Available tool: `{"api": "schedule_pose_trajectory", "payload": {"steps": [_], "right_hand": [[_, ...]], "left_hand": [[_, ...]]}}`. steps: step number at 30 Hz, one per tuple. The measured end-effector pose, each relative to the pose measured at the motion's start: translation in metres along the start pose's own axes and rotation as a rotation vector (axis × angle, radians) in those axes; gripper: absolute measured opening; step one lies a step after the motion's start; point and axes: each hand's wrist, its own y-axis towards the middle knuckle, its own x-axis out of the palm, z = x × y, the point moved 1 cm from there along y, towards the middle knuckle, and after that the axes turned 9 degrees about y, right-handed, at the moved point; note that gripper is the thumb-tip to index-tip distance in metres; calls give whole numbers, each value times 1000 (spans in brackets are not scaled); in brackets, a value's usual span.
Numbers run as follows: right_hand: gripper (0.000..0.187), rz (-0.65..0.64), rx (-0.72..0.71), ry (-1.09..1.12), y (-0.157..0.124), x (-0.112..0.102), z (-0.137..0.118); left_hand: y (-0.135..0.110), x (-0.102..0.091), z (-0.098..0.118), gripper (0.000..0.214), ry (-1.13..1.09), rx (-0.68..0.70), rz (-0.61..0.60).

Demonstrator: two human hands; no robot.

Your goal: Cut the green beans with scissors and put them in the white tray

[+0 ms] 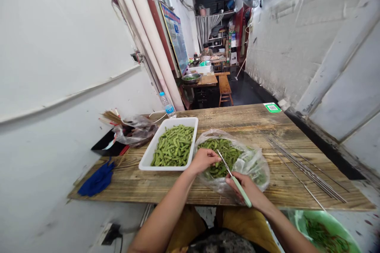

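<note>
My left hand [204,159] reaches into a clear plastic bag [257,166] of green bean pods [225,151], its fingers curled down among the pods. My right hand [247,188] is closed round the pale green handle of a pair of scissors [234,179], whose metal blades point up and left toward the left hand. To the left of the bag, a white rectangular tray [148,161] holds a heap of trimmed green pods [173,146]. Everything rests on a worn wooden table [267,126].
Several thin metal skewers [305,170] lie on the table's right side. A water bottle [167,105], a crumpled bag [137,129] with sticks and a blue cloth [97,180] sit at the left. A green basin [326,231] of scraps stands below right. White walls flank the table; a person sits far back.
</note>
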Motion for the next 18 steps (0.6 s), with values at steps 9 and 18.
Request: {"api": "schedule_pose_trajectory", "payload": {"steps": [9,18], "right_hand": [[47,8,33,96,4,5,11],[49,-12,36,79,1,11,-2]], "left_hand": [[3,-6,-4,17,-599,-166,120],[0,3,-7,23,-656,-134,112]]}}
